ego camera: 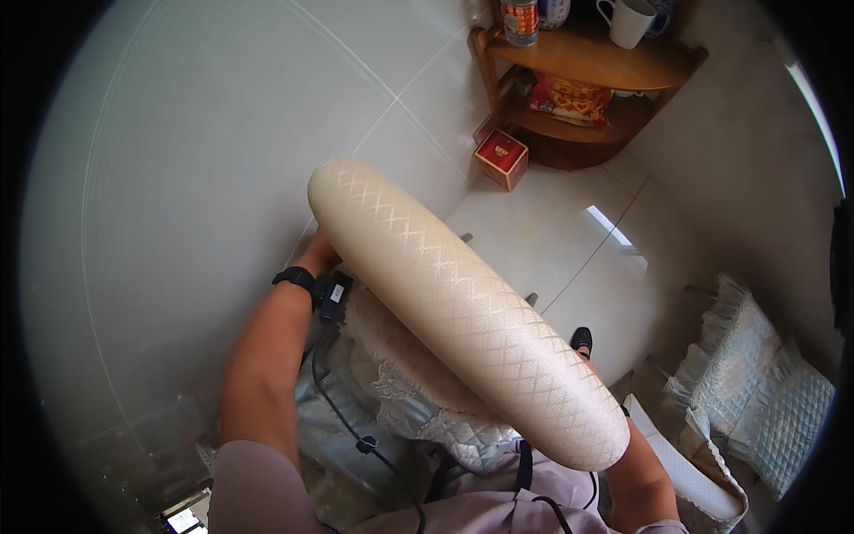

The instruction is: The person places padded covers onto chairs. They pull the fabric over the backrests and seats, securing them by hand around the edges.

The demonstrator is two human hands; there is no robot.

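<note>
A long cream cushion or pillow (467,307) with a crosshatch-patterned cover lies diagonally across the view in front of me, and both my arms reach to it. My left hand (323,252) is at its upper left end, mostly behind it, with a black strap and a small device at the wrist. At the lower right end my other forearm goes behind the cushion, and that hand is hidden. Beneath the cushion, a fluffy beige pad (427,367) rests over a pale lace-edged cover (467,437).
A wooden corner shelf (587,60) holds a white mug (630,23), a bottle (520,23) and a red packet (572,100). Beside its base, a red box (502,160) stands on the tiled floor. Pale blue quilted covers (747,380) are at right. A tiled wall is at left.
</note>
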